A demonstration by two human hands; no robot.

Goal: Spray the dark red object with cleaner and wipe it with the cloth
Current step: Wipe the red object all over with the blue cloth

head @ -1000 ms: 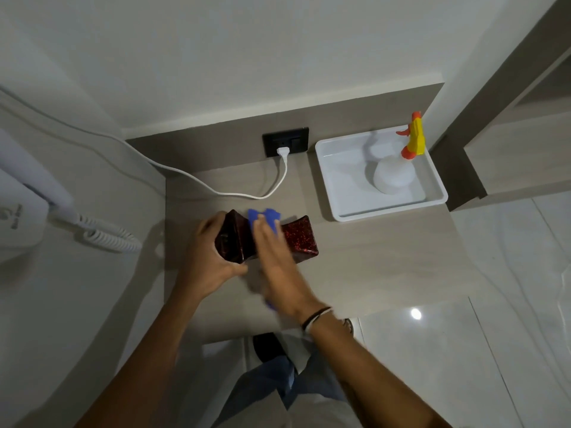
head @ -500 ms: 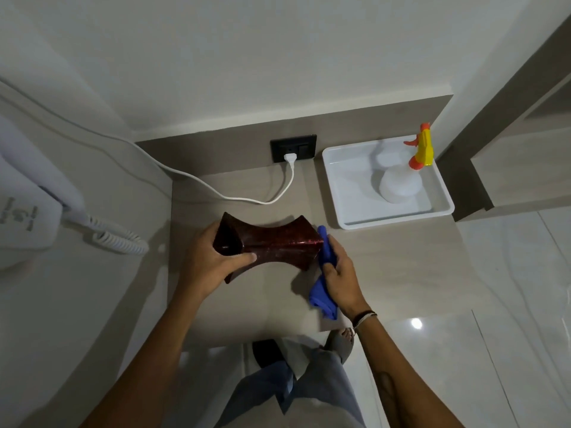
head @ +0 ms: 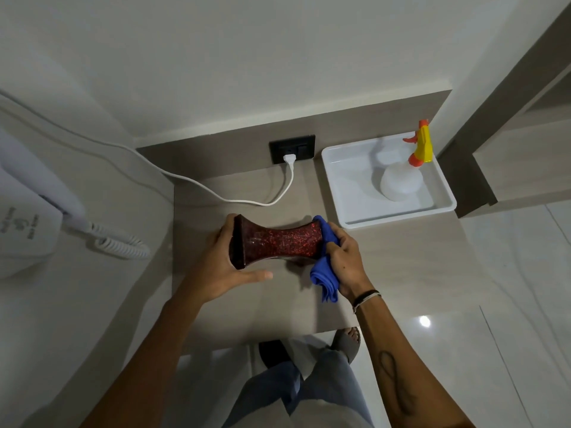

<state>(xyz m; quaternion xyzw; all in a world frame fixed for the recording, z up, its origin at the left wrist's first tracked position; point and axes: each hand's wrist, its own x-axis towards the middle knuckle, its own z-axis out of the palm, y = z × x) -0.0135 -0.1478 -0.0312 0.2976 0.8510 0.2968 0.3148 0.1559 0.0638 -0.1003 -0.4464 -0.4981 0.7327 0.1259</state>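
A dark red speckled object [head: 278, 242], waisted with flared ends, lies sideways just above the wooden counter [head: 386, 273]. My left hand [head: 216, 267] grips its left end, thumb stretched out below. My right hand [head: 343, 257] holds a bunched blue cloth [head: 324, 273] pressed against the object's right end; part of the cloth hangs down towards the counter. The spray bottle [head: 404, 177], white with a yellow and orange trigger head, stands in the white tray [head: 349, 211] at the back right, away from both hands.
A white cable [head: 231, 199] runs from the black wall socket [head: 292, 148] across the back of the counter. A white wall phone with a coiled cord [head: 120, 245] hangs at the left. The counter's front edge is near my legs.
My right hand with the cloth has gone from the top middle of the object to its right end. The left hand has tilted the object so its speckled side faces up.
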